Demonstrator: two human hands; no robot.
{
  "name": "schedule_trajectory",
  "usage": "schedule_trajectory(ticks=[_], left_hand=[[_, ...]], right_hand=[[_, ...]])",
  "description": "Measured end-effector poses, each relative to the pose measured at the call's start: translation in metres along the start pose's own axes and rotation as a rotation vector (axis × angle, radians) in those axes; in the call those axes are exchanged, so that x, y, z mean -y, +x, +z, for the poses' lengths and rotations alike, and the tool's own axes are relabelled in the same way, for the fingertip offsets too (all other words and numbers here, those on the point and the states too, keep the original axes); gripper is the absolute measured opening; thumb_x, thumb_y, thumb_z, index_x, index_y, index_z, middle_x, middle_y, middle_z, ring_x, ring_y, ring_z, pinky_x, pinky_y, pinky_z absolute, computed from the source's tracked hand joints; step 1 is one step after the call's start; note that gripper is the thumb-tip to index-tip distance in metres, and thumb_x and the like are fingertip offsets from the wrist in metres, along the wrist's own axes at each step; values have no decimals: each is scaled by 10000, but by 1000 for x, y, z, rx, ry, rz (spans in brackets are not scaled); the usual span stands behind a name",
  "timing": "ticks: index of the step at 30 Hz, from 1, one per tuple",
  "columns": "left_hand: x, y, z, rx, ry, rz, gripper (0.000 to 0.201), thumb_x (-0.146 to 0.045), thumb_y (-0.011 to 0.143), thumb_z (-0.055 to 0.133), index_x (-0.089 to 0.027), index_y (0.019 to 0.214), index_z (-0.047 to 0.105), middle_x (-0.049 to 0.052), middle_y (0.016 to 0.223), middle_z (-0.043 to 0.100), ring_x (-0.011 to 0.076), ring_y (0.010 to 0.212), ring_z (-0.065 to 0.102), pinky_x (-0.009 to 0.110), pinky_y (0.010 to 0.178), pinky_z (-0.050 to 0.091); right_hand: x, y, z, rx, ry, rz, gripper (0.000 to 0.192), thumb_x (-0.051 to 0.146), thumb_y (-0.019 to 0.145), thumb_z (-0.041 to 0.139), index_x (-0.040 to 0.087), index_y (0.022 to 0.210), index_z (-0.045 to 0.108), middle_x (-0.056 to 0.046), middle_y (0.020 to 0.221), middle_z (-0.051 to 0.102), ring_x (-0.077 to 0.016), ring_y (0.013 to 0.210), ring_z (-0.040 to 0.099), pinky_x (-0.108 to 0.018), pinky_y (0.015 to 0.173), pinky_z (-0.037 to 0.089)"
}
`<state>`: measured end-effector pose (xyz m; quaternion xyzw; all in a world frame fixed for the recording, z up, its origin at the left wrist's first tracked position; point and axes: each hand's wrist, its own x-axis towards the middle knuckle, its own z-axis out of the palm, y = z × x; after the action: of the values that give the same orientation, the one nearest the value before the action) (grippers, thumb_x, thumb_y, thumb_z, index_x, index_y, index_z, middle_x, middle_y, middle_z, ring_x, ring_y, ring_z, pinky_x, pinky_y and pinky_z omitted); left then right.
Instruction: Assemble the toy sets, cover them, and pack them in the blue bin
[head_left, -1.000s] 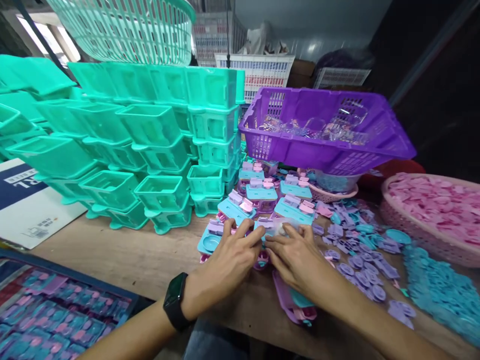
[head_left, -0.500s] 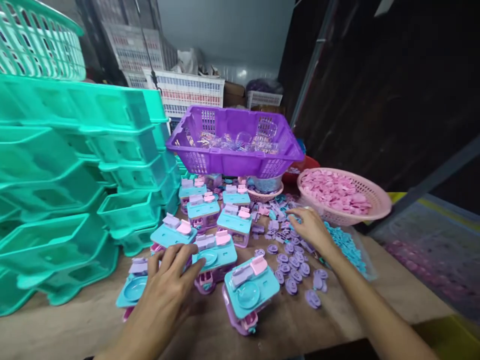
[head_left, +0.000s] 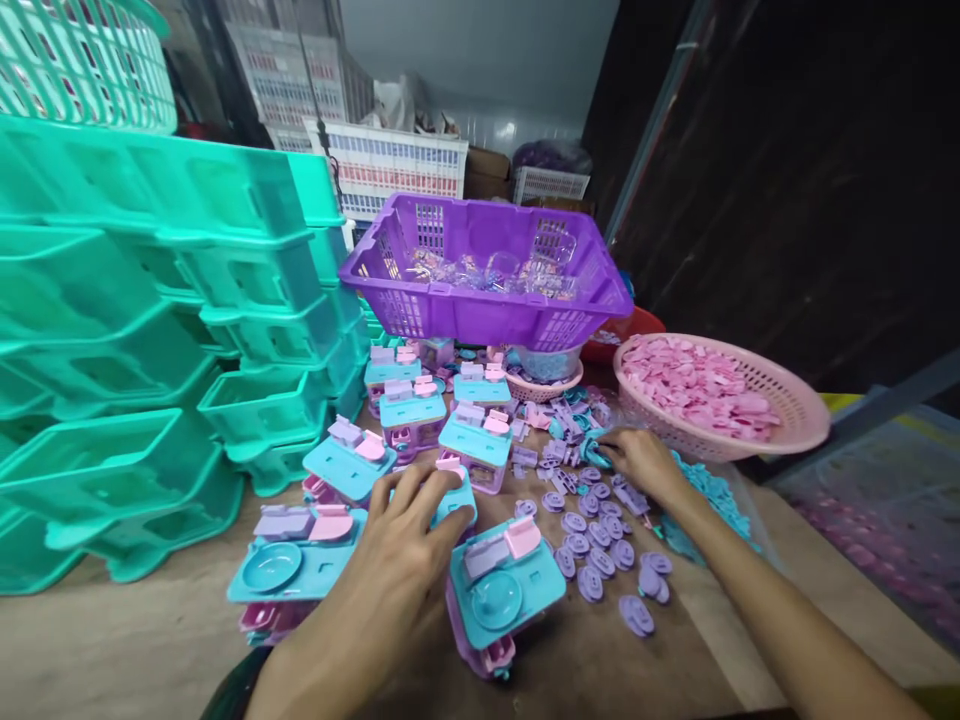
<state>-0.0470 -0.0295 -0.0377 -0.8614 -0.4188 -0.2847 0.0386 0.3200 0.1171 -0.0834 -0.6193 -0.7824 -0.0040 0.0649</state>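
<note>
The right hand (head_left: pixel 649 465) has its bent fingertips at some turquoise pieces (head_left: pixel 592 452); whether they grip one cannot be told. The left hand (head_left: pixel 405 545) arches half-open over a middle toy unit (head_left: pixel 461 502), its hold hidden; room is tight there, with a near toy unit (head_left: pixel 541 590) just beside the thumb and a left toy unit (head_left: pixel 324 572) by the wrist. Each has a turquoise top with lilac and pink fittings. Lilac pieces (head_left: pixel 590 584) scatter right on the wooden table (head_left: pixel 112 640). Green bins (head_left: pixel 251 285) stack left; a purple basket (head_left: pixel 480 315) stands far, a pink basket (head_left: pixel 808 422) right.
</note>
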Motion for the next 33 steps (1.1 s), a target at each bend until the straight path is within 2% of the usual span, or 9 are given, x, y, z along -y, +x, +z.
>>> schedule_trajectory(ticks=[4, 8, 11, 15, 19, 23, 25, 30, 33], left_hand=[[-7, 13, 7, -13, -270, -99, 367, -29, 898, 440, -192, 1102, 697, 117, 1176, 627, 281, 1098, 569, 428, 871, 519], [-14, 40, 19, -33, -576, -208, 309, -131, 955, 478, -160, 1180, 688, 112, 1130, 662, 247, 1046, 654, 398, 904, 547], [-17, 62, 25, 10, -826, -403, 341, -279, 946, 587, -160, 1256, 661, 109, 1115, 693, 237, 901, 712, 368, 795, 573], [-15, 68, 19, 87, -1420, -707, 556, -397, 889, 700, -126, 1360, 582, 77, 942, 723, 175, 714, 717, 277, 655, 569], [0, 49, 0, -12, -1780, -739, 626, -460, 647, 927, -98, 1106, 702, 48, 856, 703, 145, 694, 702, 295, 739, 596], [30, 26, -26, -334, -1667, -839, 583, -408, 530, 997, -99, 941, 722, 37, 881, 698, 151, 690, 703, 328, 737, 611], [48, 16, -39, -417, -1611, -878, 541, -362, 531, 1000, -95, 901, 708, 30, 839, 692, 154, 694, 700, 323, 725, 608], [93, -12, -61, -313, -1480, -925, 333, -301, 727, 872, -101, 915, 684, 40, 823, 689, 159, 720, 705, 335, 776, 600], [121, -29, -60, -188, -987, -910, 262, -367, 924, 633, -114, 893, 692, 53, 812, 686, 177, 759, 684, 311, 755, 560]], right_hand=[[7, 0, -11, -58, 80, -41, 275, 189, 907, 574, 217, 980, 837, -92, 1034, 817, -269, 964, 777, -342, 845, 590], [35, -7, -39, -98, 151, -149, 249, 247, 911, 595, 214, 994, 828, -70, 1002, 822, -251, 887, 781, -336, 792, 608], [74, -15, -66, -179, 217, -371, 244, 240, 937, 575, 223, 1001, 810, -50, 977, 818, -221, 866, 775, -313, 770, 606], [130, -22, -90, -411, 220, -782, 272, 230, 1012, 498, 234, 1039, 769, -51, 971, 799, -205, 859, 764, -305, 720, 587], [178, -16, -92, -602, 241, -934, 242, 289, 1060, 469, 254, 1108, 703, -37, 955, 778, -197, 847, 747, -315, 715, 555], [227, -10, -82, -626, 393, -877, 185, 230, 1036, 527, 244, 1126, 688, -42, 1004, 768, -197, 910, 715, -335, 806, 521], [250, -4, -74, -577, 411, -869, 211, 279, 1035, 534, 253, 1151, 709, -45, 1041, 775, -219, 920, 690, -372, 808, 478], [290, 19, -52, -430, 347, -848, 267, 334, 1022, 538, 289, 1110, 786, -60, 999, 801, -256, 906, 632, -405, 790, 345], [304, 32, -38, -298, 332, -850, 234, 276, 989, 576, 286, 1010, 809, -52, 962, 807, -241, 869, 601, -390, 770, 324]])
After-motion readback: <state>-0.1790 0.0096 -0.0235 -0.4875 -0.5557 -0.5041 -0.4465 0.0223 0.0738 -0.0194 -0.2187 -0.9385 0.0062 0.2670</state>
